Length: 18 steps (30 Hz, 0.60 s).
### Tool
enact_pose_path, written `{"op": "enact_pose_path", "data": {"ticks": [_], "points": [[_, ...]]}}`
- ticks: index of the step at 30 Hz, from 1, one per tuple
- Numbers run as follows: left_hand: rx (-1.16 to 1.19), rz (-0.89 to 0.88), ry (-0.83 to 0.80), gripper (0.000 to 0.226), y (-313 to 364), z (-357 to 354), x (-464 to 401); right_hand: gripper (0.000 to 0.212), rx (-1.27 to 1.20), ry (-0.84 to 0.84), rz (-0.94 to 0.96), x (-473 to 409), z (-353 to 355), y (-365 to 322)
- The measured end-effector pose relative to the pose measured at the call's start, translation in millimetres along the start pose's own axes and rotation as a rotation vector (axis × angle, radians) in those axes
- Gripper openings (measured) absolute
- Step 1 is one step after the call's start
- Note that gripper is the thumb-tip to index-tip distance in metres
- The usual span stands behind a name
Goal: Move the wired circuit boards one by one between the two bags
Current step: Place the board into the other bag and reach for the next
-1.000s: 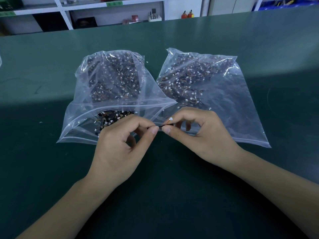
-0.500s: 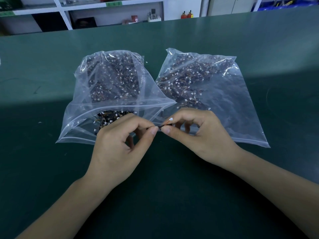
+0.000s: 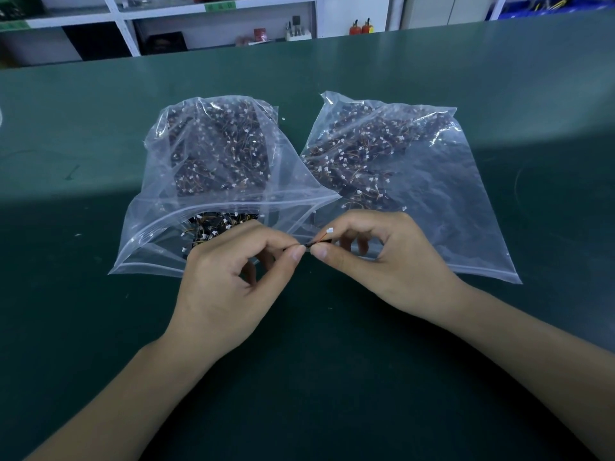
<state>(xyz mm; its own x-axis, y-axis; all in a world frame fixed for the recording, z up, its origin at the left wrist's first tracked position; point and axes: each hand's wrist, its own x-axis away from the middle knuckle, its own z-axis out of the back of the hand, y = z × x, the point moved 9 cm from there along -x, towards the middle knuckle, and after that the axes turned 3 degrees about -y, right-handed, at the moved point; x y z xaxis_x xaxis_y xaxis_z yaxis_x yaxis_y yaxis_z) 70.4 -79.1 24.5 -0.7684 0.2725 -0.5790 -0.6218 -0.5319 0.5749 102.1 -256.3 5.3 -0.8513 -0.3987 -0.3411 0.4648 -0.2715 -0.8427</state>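
Two clear plastic zip bags lie side by side on the dark green counter (image 3: 466, 344), both holding heaps of small dark circuit boards with thin orange-and-red wires and white plug ends. The left clear zip bag (image 3: 213, 194) has its mouth gaping toward the person, with a loose clump of boards just inside the opening. The right clear zip bag (image 3: 416, 181) lies flatter, its contents gathered at the far end and its near half mostly see-through.

Just in front of the two bag mouths, between them, both bare hands meet over the counter. The left hand (image 3: 229, 287) has thumb and forefinger pinched together on one end of a single wired circuit board (image 3: 314, 242), and the right hand (image 3: 382, 257) pinches the other end, its grip likewise clamped on the piece. The small white plug (image 3: 329, 230) of that piece sticks up beside the right forefinger. The board itself is mostly hidden by the fingertips.

White shelving (image 3: 213, 18) stands beyond the counter's far edge.
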Motion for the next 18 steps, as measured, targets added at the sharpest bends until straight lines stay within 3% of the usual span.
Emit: {"op": "enact_pose_path", "data": {"ticks": [9, 14, 18], "points": [[-0.056, -0.011, 0.006, 0.012, -2.9, 0.1, -0.3, 0.008, 0.085, 0.061, 0.037, -1.6, 7.5, -5.3], [-0.135, 0.005, 0.045, 0.016, -8.0, 6.5, -1.5, 0.041, 0.466, -0.008, 0.037, -3.4, 7.3, -2.7], [-0.167, -0.012, 0.067, 0.010, -9.0, 11.8, -1.8, 0.041, 0.549, 0.021, 0.020, -3.5, 8.1, 0.4]]}}
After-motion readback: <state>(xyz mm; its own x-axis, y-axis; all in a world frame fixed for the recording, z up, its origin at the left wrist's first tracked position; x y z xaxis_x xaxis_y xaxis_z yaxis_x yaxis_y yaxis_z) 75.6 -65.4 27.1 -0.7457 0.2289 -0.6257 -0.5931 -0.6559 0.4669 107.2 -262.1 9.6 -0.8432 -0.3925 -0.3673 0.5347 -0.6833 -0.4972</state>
